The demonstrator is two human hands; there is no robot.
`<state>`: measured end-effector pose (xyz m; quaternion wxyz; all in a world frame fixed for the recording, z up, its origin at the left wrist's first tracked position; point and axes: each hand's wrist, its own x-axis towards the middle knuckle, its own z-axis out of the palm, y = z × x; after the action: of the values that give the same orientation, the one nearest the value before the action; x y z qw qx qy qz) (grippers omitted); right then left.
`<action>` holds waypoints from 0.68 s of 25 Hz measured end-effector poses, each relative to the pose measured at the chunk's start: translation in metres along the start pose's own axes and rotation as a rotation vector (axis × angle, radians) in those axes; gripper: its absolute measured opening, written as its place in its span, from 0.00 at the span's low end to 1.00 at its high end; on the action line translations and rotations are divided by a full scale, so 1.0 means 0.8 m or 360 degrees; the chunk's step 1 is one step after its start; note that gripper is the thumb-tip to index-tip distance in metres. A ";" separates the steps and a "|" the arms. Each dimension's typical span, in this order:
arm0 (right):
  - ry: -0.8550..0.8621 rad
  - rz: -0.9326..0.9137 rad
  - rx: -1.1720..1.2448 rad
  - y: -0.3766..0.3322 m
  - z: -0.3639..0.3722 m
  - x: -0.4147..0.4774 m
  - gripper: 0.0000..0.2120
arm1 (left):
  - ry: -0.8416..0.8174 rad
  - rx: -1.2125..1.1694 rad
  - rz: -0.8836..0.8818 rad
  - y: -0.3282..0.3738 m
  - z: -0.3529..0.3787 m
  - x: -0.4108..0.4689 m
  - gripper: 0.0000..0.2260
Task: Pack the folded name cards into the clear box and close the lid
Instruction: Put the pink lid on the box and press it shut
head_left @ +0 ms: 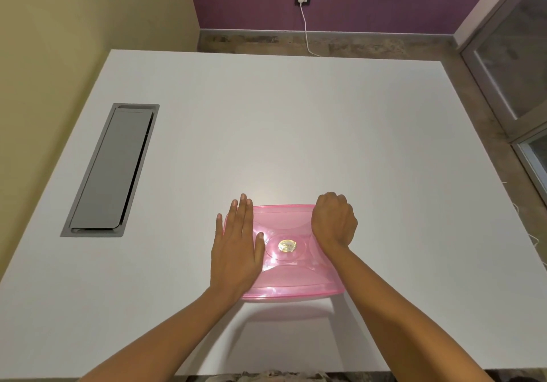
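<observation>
The clear box (291,294) sits near the front edge of the white table (296,130), its pink lid (285,257) on top. The left hand (236,251) lies flat on the lid's left side, fingers (241,219) spread and released — gripping nothing. The right hand (334,219) presses the far right corner, its fingers curled under — whether they grip the rim I cannot tell. No cards show through the lid.
</observation>
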<state>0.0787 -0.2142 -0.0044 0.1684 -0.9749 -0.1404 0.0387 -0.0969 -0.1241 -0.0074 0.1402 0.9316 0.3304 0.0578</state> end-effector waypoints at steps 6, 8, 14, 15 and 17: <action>-0.0009 -0.0564 0.0029 0.014 -0.011 -0.036 0.19 | 0.0003 0.0037 -0.0002 0.002 -0.003 -0.002 0.28; -0.0083 -0.0688 0.0018 0.029 -0.015 -0.061 0.25 | 0.0001 0.0010 -0.0001 0.003 -0.004 -0.002 0.28; -0.0119 -0.0719 0.0038 0.049 -0.022 -0.085 0.27 | -0.0005 -0.0032 0.0006 0.006 -0.007 -0.003 0.28; -0.0108 -0.0706 0.0047 0.047 -0.022 -0.086 0.26 | -0.0005 -0.0040 0.0003 0.006 -0.007 -0.002 0.28; -0.0091 -0.0692 0.0039 0.046 -0.021 -0.087 0.25 | 0.0002 -0.0059 -0.0004 0.006 -0.006 -0.001 0.28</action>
<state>0.0239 -0.2727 0.0011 0.1804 -0.9181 -0.3516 0.0309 -0.0958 -0.1269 -0.0015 0.1573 0.9284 0.3305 0.0645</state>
